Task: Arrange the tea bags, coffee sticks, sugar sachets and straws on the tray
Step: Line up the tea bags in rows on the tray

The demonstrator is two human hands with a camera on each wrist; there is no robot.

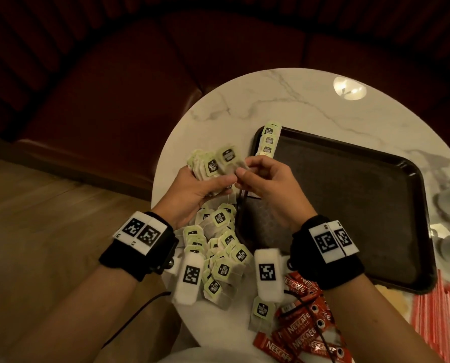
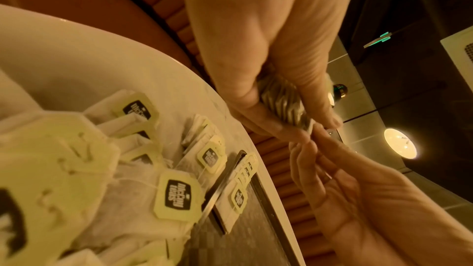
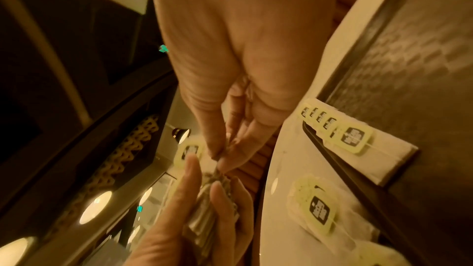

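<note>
At the centre of the head view, above the left edge of the tray [image 1: 349, 205], both hands meet over a fanned bundle of tea bags [image 1: 210, 166]. The left hand [image 1: 200, 189] is curled round the bundle, thumb across its front, the green tags pointing to the upper part of the frame. The right hand [image 1: 268, 187] pinches the rightmost bag of the fan between thumb and fingertips, its other fingers folded in; the left wrist view shows those fingertips meeting the bundle's lower edge.

The relation that matters: a short overlapping row of tea bags [image 1: 268, 138] already lies along the tray's left rim, just to the upper right of the right hand, its line running up and down the frame. The right hand is the nearer one, so the pinched bag probably goes at the row's lower end.

On the worktop [image 1: 284, 100], loose tea bags [image 1: 221, 247] are heaped below the hands; coffee sticks [image 1: 305, 326] lie at lower right, striped straws [image 1: 438, 310] at the right edge.
</note>
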